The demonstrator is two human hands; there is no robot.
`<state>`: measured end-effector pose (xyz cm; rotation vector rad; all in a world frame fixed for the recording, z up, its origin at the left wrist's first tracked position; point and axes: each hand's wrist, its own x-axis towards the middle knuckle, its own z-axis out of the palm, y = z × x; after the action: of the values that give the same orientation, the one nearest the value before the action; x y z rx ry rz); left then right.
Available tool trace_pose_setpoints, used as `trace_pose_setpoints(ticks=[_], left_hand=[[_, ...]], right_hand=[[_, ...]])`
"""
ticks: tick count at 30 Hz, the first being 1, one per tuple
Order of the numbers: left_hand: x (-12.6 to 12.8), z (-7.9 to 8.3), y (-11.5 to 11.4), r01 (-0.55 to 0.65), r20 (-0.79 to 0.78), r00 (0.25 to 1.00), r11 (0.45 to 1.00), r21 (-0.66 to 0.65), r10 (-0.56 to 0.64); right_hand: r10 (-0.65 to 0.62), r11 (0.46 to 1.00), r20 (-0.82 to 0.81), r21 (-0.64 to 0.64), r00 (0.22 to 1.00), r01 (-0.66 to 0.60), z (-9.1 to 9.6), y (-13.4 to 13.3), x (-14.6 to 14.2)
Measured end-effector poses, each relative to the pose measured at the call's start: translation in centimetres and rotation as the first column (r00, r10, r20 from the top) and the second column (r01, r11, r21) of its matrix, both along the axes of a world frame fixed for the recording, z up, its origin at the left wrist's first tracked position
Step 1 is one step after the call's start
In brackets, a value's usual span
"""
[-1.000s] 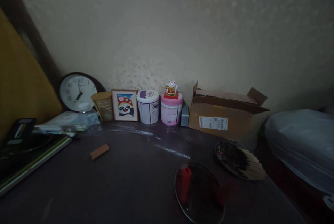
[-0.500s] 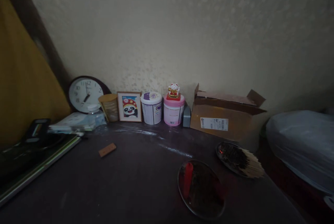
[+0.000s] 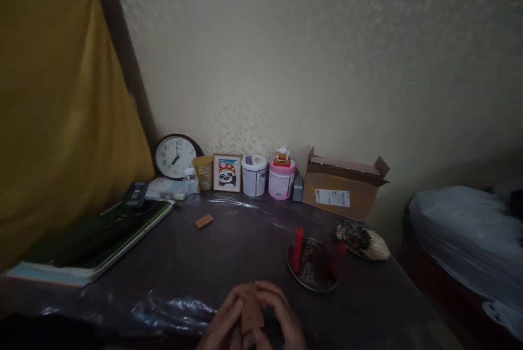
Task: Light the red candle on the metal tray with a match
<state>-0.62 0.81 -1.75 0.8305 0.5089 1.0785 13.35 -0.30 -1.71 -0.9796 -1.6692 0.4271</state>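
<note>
Both my hands are at the bottom edge, fingers curled together around a small brown box (image 3: 250,311) like a matchbox. My left hand (image 3: 226,326) grips its left side and my right hand (image 3: 281,320) its right side. They hover over the near part of the dark table (image 3: 229,257). Just beyond them a round metal plate (image 3: 312,272) holds two upright red candles (image 3: 298,248). A second plate (image 3: 356,238) farther right carries a bundle of thin sticks.
Along the wall stand a clock (image 3: 176,156), a tan jar, a panda picture (image 3: 227,172), a white tin (image 3: 254,175), a pink tin (image 3: 281,182) with a cat figure, and an open cardboard box (image 3: 343,189). Books (image 3: 93,241) lie left, a yellow curtain (image 3: 61,121) hangs left, a plastic-covered bundle (image 3: 466,230) sits right.
The view has pulled back and shifted, showing more of the table. My two hands have come into view at the bottom, holding the small brown box.
</note>
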Motion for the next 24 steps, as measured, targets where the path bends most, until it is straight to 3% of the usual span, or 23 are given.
trace_pose_setpoints(ticks=[2,6,13,24], left_hand=[[0.2,0.2,-0.1,0.029,0.098,0.995,0.993,-0.113,-0.018],[0.5,0.6,-0.4,0.000,0.236,0.971,0.991,-0.135,0.032],[0.8,1.1,-0.6,-0.007,0.292,0.955,0.988,-0.151,0.051],[1.2,1.1,-0.4,0.003,0.349,0.937,0.994,-0.112,0.037]], right_hand=[[0.033,0.999,0.024,-0.002,0.999,-0.033,0.8,-0.3,0.0],[0.033,0.997,0.012,-0.063,0.999,-0.032,2.0,-0.9,-0.4],[0.033,0.995,-0.082,-0.093,0.996,-0.041,1.1,-0.5,-0.8],[0.027,0.977,-0.217,-0.201,0.976,-0.072,1.6,-0.4,-1.4]])
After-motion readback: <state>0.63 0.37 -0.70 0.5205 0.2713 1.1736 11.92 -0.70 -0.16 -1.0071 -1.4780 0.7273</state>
